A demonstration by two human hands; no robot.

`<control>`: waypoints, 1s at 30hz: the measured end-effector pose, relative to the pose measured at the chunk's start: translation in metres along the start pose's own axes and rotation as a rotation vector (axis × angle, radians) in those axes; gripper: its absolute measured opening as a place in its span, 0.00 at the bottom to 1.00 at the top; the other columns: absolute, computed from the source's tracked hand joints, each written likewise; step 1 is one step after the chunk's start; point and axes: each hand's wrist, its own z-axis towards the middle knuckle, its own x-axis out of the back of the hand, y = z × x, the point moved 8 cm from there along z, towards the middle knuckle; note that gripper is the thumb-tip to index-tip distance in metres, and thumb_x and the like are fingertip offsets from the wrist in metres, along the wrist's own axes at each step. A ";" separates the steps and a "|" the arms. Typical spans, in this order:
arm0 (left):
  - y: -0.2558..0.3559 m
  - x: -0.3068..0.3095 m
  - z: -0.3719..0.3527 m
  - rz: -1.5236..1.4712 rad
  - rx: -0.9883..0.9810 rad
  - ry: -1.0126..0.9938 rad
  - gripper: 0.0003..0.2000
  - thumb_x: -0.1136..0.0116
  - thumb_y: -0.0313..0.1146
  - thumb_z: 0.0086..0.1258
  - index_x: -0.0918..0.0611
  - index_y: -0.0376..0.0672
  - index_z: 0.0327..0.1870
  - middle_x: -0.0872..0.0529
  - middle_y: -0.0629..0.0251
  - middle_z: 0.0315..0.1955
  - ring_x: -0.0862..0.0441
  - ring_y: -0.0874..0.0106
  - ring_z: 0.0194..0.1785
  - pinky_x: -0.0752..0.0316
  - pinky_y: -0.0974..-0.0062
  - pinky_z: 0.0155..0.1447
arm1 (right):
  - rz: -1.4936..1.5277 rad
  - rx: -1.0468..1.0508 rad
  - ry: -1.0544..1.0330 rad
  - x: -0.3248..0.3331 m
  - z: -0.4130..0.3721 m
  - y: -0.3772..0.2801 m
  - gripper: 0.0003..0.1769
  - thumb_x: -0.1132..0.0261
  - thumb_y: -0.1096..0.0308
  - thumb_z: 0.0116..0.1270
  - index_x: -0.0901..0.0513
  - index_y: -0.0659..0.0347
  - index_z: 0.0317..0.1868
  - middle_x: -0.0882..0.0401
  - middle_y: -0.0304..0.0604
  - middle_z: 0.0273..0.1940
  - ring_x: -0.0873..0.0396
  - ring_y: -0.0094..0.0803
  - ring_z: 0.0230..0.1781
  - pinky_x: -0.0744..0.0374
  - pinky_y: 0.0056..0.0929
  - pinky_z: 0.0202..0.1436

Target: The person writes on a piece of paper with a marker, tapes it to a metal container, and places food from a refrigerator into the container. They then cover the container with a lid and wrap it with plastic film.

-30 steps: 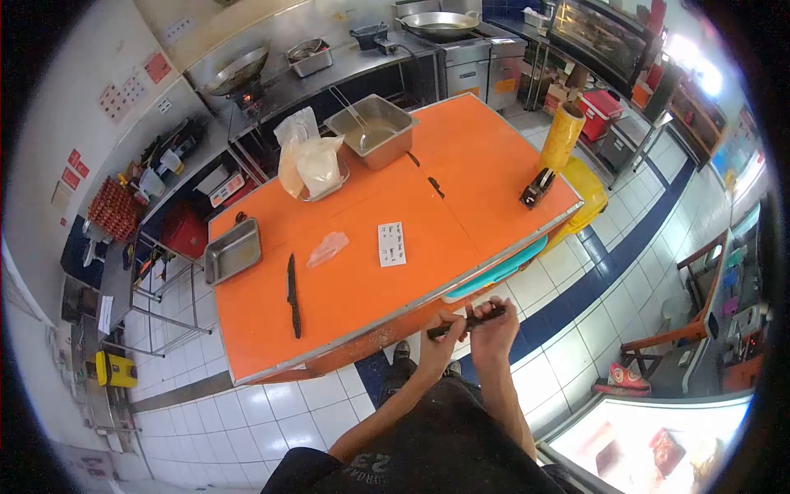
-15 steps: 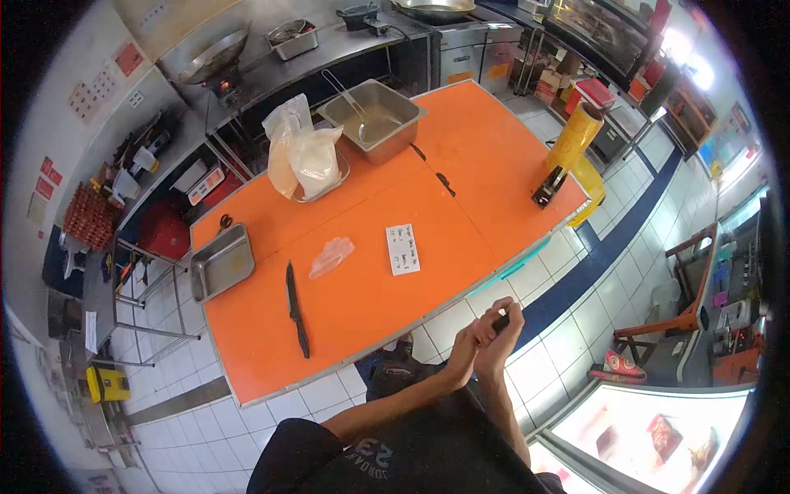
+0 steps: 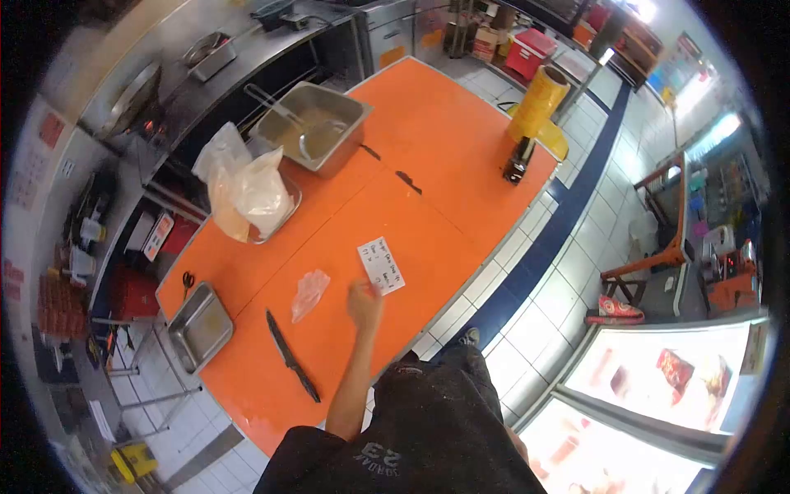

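Head view | orange table (image 3: 448, 160), tiled floor (image 3: 539, 317) | left hand (image 3: 364, 303) at paper slip (image 3: 382, 266), finger state unclear

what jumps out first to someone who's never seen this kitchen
The big orange table fills the middle of the view, with the person's left hand stretched out to the near corner of a handwritten paper slip. A black knife lies to the left of the hand near the table's front edge. A yellow film roll stands upright at the far right corner.
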 end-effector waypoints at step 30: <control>0.358 -0.228 -0.097 -0.643 0.156 -0.563 0.11 0.40 0.29 0.69 0.21 0.34 0.48 0.15 0.61 0.44 0.18 0.74 0.49 0.25 0.75 0.53 | -0.036 0.321 0.353 0.293 -0.035 -0.139 0.16 0.48 0.64 0.69 0.15 0.63 0.37 0.18 0.45 0.24 0.18 0.35 0.26 0.22 0.36 0.27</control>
